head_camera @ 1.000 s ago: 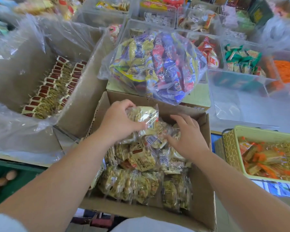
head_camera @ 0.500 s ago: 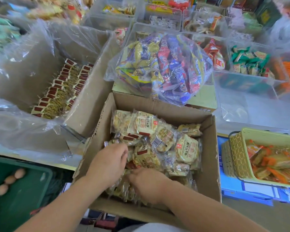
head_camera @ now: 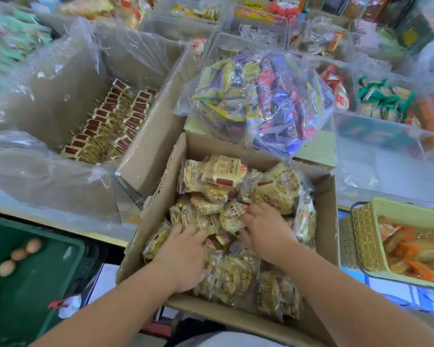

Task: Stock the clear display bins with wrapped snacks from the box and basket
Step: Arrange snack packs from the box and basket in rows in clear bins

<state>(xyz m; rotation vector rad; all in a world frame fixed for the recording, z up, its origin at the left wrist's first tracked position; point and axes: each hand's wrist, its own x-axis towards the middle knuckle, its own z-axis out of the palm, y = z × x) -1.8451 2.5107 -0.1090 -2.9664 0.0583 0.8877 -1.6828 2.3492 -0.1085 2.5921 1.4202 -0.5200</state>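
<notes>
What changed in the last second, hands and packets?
Both hands came down from the far pile to the near middle of the cardboard box. The left hand and right hand now dig among the wrapped snacks; grip unclear. Clear bag and yellow basket unchanged.

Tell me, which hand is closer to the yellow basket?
The right hand. It rests on the snack packets in the cardboard box, on the side nearest the yellow basket. The left hand lies further from it, toward the box's opposite side.
</notes>
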